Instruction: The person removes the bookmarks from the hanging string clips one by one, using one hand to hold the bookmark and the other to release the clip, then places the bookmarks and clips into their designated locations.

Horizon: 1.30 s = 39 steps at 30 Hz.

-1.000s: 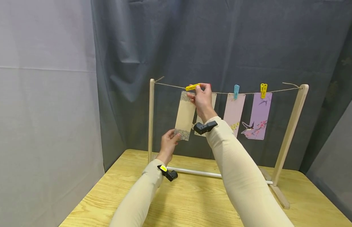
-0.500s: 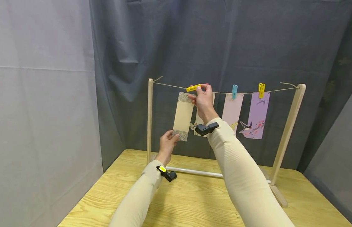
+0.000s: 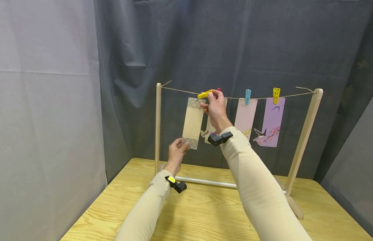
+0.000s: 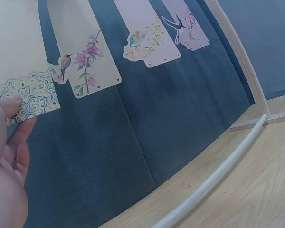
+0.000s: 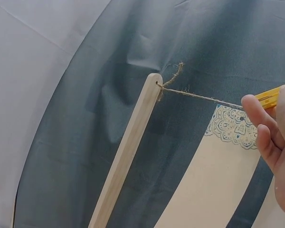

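My left hand [image 3: 176, 153] pinches the bottom edge of a cream bookmark [image 3: 193, 121] with patterned lace-like bands at both ends. In the left wrist view the thumb lies on the front of its lower band [image 4: 35, 97]. My right hand [image 3: 217, 108] pinches a yellow clothespin [image 3: 205, 94], held almost level at the twine [image 3: 180, 90], just above the bookmark's top edge. In the right wrist view the clothespin's tip is hidden behind a finger [image 5: 255, 111]. The bookmark's upper right corner sits close to the right fingers.
Further right on the twine hang a cream bird bookmark [image 4: 85, 61] under a red clothespin [image 3: 218, 89], a pink one [image 3: 246, 115] under a blue clothespin [image 3: 248, 96], and a purple one [image 3: 273, 117] under a yellow clothespin. Wooden posts [image 3: 158, 127] and a white rod [image 3: 204, 181] frame the wooden table.
The head view has shifted slightly. The left hand and bookmark have moved a little left, away from the right fingers; the right hand still holds the clothespin by the twine.
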Each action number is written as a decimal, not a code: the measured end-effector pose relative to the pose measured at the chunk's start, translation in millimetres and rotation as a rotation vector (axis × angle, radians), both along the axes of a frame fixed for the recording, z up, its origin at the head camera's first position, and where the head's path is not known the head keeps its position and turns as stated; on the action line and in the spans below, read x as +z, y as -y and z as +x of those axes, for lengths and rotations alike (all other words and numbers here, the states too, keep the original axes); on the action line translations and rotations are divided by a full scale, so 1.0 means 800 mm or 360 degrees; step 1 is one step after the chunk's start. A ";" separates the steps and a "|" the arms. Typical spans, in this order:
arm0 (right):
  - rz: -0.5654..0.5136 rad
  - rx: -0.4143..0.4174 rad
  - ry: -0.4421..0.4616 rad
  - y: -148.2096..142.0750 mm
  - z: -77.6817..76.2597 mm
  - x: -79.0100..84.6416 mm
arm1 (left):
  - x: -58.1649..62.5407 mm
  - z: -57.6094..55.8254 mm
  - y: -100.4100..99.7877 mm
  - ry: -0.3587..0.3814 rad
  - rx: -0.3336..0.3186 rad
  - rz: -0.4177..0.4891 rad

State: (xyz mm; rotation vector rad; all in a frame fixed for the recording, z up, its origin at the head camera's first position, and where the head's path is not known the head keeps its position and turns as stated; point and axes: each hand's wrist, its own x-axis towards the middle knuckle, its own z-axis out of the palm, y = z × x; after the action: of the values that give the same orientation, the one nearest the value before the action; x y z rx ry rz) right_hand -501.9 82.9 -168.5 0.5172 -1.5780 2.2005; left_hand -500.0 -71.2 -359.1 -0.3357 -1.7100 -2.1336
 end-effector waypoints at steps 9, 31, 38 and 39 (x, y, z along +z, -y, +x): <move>0.0002 -0.0024 -0.0011 -0.001 0.000 -0.002 | 0.005 0.004 -0.002 0.0020 -0.0039 -0.0012; -0.0039 -0.0023 -0.0014 -0.014 0.003 -0.010 | -0.003 0.006 -0.003 0.0021 -0.0010 0.0023; -0.0004 0.0000 -0.0036 -0.016 0.009 -0.014 | -0.009 0.008 0.000 0.0022 -0.0021 0.0027; 0.0000 0.0005 -0.0038 -0.017 0.009 -0.015 | -0.010 0.009 0.000 0.0022 -0.0019 0.0022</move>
State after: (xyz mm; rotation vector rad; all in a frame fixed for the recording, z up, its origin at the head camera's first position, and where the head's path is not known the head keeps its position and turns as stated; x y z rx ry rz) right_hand -494.4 96.5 -180.4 0.5444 -1.5660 2.1883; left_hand -492.7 -71.1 -366.8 -0.3287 -1.7044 -2.1602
